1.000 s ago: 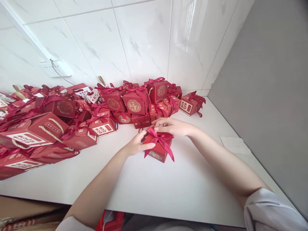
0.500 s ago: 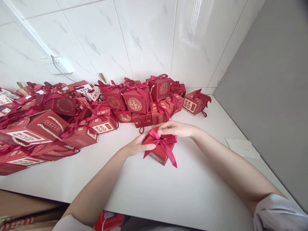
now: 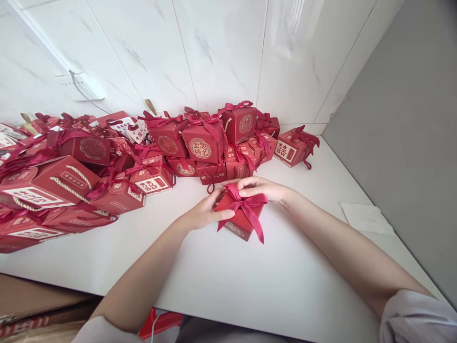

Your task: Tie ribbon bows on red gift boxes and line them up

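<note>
Head view: an angular red card box [image 3: 242, 221] sits on the smooth white table [image 3: 200, 276] between both sets of fingers, its near side gold-printed, a glossy ribbon bow [image 3: 246, 205] on top. The left hand [image 3: 202, 214], half open, holds its left side; the right hand [image 3: 267, 189] curls loosely at the far edge, whether pinching ribbon I cannot tell.

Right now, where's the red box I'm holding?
The red box is just right of centre in the head view, between your left hand and right hand.
</note>
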`<state>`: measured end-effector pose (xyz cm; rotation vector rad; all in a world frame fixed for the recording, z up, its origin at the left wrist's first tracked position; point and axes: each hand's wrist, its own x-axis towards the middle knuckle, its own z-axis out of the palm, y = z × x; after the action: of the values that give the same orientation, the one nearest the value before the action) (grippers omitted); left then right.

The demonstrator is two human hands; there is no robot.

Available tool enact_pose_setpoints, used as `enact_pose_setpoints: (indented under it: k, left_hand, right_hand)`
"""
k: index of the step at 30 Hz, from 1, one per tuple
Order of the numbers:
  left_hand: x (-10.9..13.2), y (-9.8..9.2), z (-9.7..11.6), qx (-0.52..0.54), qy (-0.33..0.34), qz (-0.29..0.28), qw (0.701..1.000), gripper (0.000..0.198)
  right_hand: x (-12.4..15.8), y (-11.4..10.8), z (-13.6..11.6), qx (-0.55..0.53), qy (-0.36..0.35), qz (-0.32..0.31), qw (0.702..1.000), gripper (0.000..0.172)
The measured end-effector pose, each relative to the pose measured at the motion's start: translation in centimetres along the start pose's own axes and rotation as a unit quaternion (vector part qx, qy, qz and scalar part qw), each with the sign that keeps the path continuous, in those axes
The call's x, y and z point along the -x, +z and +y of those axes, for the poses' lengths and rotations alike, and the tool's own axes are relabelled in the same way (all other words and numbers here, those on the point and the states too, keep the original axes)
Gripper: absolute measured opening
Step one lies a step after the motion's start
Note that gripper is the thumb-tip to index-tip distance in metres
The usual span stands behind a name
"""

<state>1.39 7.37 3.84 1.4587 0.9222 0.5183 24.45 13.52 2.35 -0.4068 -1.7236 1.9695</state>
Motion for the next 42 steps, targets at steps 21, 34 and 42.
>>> enact_pose_setpoints:
  k: [21,34,42]
  left_hand:
    - [-0.4,1.7,-0.4,0.182,0.062,0.082,0.978,0.054]
    - [-0.7,0.6,-0.4,0.108,0.103,0.068,0.986,0.007]
    - [-0.7,0.5,-0.2,0.113,0.137,0.061,0.982,0.036]
  right_hand:
    - [-0.4,0.3,1.7,-0.022,0.018,0.014,1.0,0.03]
    - [-0.5,0.0,1.8,0.008,0.008,-0.001,1.0,0.027]
    - [-0.4,0.4,0.5,0.034,0.015,-0.014,0.999,0.028]
